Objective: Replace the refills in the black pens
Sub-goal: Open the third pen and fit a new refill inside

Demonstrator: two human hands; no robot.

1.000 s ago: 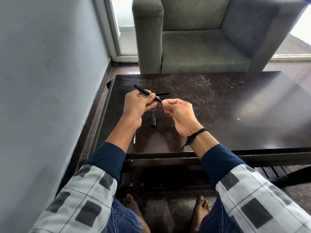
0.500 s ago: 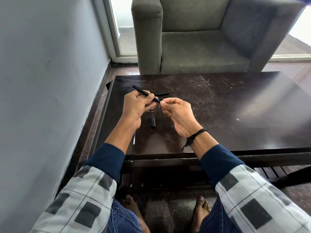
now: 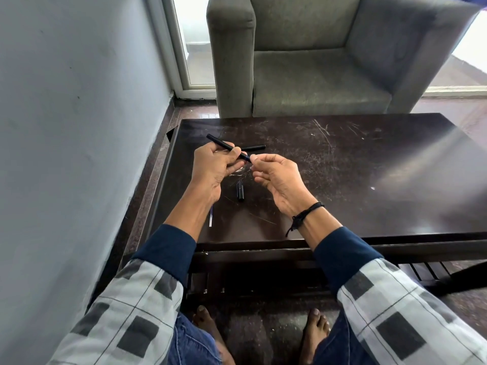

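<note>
A seated person works on a black pen [image 3: 220, 142] above a scratched dark counter [image 3: 342, 180]. The left hand [image 3: 213, 167] wraps its fingers round the barrel and holds it tilted, its far end up and away to the left. The right hand [image 3: 280, 180] pinches the blue-tinged refill [image 3: 247, 158] between thumb and forefinger where it shows at the barrel's near mouth, the other fingers loosely curled. Whether the refill is going in or coming out cannot be told. Either way, the step looks best done with the thin tube kept in line with the barrel, the pinch close to the mouth so it does not bow, and the left grip firm against the push or pull. The pen sits between the two hands, raised off the counter. A second black pen [image 3: 255, 147] lies just beyond them, a short black cap [image 3: 240, 192] below them, and a loose refill [image 3: 210, 218] beside the left forearm.
</note>
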